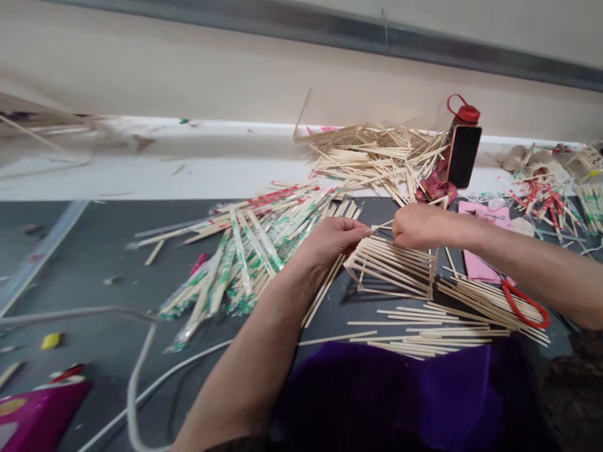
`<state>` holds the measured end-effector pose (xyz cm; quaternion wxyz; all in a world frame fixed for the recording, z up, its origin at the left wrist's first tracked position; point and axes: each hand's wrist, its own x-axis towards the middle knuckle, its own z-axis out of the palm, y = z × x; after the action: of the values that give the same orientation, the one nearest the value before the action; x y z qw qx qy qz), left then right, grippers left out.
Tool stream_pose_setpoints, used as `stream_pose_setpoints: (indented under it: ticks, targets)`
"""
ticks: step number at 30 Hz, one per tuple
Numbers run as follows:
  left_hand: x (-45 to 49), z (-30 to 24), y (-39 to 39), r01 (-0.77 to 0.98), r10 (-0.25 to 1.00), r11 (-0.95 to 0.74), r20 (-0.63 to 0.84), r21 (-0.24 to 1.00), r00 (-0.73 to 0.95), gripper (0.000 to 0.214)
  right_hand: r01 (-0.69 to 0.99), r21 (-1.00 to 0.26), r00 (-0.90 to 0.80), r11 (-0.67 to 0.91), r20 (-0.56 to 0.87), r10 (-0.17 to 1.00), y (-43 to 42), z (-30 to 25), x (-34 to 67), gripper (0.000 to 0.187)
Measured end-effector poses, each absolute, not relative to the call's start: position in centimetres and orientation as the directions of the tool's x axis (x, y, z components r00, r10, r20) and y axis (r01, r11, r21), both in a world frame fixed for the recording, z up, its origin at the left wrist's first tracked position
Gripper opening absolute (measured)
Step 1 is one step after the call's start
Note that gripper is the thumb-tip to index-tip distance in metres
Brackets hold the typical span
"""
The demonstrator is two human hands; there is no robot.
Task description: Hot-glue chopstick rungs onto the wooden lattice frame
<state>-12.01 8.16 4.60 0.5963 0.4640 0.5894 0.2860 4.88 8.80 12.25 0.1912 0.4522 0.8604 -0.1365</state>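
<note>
My left hand pinches thumb and forefinger together at the left end of a wooden chopstick. Curled into a fist, my right hand is at the other end of this stick; its fingertips are hidden. Just below both hands stands a small box-like frame built from chopsticks, its top a row of parallel sticks. Loose bare chopsticks lie in front of the frame, and another bundle is spread to its right. More sticks lie partly under my left wrist.
Wrapped chopsticks are heaped at left, bare ones piled by the wall. A phone leans on a red-capped bottle. Red-handled scissors lie near pink paper. A white cable crosses the table near a magenta packet.
</note>
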Motion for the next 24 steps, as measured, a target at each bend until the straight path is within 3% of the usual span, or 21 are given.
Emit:
stream_pose_setpoints:
  ticks: [6, 16, 20, 24]
  targets:
    - [-11.8, 4.7, 8.2, 0.179, 0.882, 0.425, -0.451, 0.887, 0.140, 0.010, 0.826, -0.059, -0.513, 0.560, -0.490, 0.705, 9.1, 11.9, 4.5, 0.025]
    - [-11.7, 4.5, 8.1, 0.125, 0.877, 0.438, -0.454, 0.890, 0.160, 0.011, 0.843, -0.035, -0.511, 0.537, -0.363, 0.779, 8.2, 11.4, 4.6, 0.027]
    - [-12.1, 4.9, 8.2, 0.236, 0.902, 0.347, -0.392, 0.908, 0.179, 0.018, 0.874, -0.035, -0.478, 0.485, -0.240, 0.845, 7.4, 13.3, 4.9, 0.022]
    - [-14.8, 6.8, 7.8, 0.405, 0.928, 0.212, -0.313, 0.890, 0.202, 0.030, 0.903, -0.131, -0.410, 0.409, 0.020, 0.912, 6.9, 17.1, 6.9, 0.016]
